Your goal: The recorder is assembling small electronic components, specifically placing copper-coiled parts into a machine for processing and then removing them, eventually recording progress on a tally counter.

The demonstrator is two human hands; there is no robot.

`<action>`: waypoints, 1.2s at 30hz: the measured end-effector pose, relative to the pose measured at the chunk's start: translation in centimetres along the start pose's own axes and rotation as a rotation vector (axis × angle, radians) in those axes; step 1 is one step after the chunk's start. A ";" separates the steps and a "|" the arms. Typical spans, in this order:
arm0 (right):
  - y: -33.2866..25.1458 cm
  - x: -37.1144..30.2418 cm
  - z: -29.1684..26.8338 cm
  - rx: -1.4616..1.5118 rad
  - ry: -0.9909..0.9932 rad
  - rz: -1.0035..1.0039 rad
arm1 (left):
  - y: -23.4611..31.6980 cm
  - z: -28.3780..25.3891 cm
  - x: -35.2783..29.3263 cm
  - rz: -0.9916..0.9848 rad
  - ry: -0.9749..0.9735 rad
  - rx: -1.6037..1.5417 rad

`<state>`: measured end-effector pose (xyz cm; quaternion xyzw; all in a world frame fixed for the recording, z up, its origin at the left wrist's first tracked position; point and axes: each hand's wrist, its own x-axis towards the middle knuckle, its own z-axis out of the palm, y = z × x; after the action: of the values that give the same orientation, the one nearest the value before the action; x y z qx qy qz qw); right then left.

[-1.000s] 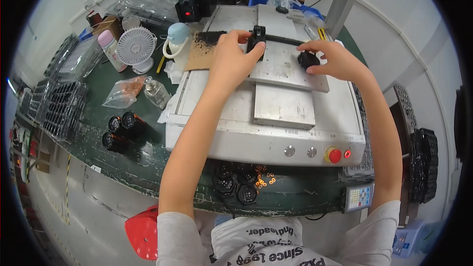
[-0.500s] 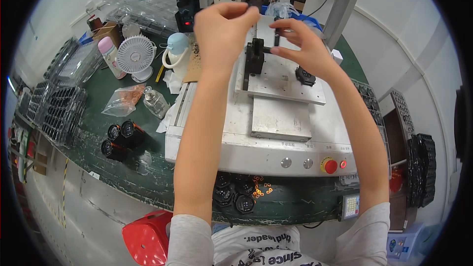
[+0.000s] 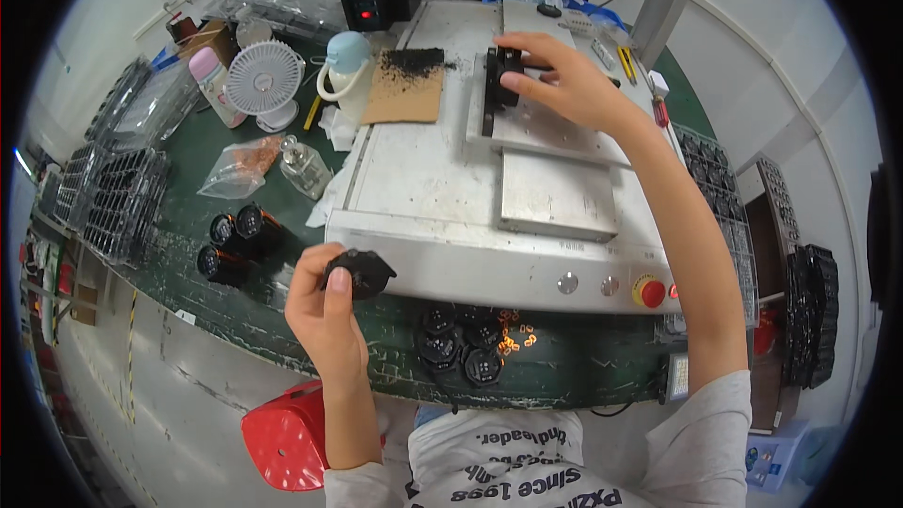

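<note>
My left hand is over the near edge of the bench, thumb and fingers closed on a black faceted plastic cap. My right hand reaches to the metal plate of the machine. Its thumb and fingertips close around an upright black fixture block, and the fingers hide part of it. Below the machine's front panel several black round parts lie in a group, with small orange rings beside them. To the left stand several black cylinders with orange edges.
Black crumbs lie on a cardboard sheet left of the plate. A glass bottle, a bag of orange pieces, a white fan and a blue-lidded jug stand left. A red emergency button sits on the front panel.
My left hand has come down and left from above the machine to the bench's near edge, now with the black cap. My right hand has closed around the fixture block. The view has shifted slightly.
</note>
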<state>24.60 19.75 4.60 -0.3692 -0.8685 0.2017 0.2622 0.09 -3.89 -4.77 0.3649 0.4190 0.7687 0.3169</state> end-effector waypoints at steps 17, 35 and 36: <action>-4.7 -30.4 -1.4 -0.392 0.648 0.246 | -3.0 -4.5 -13.1 -0.481 -0.189 0.072; -5.5 -31.5 4.4 -0.632 0.464 0.252 | -2.8 -2.8 -13.5 -0.550 -0.212 -0.010; -6.0 -31.6 4.8 -0.519 0.516 0.254 | -2.6 -3.0 -13.5 -0.549 -0.205 -0.006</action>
<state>37.14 -8.53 -5.57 -0.5663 -0.7437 -0.0932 0.3428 5.30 -14.64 -12.21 0.3126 0.4655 0.6147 0.5547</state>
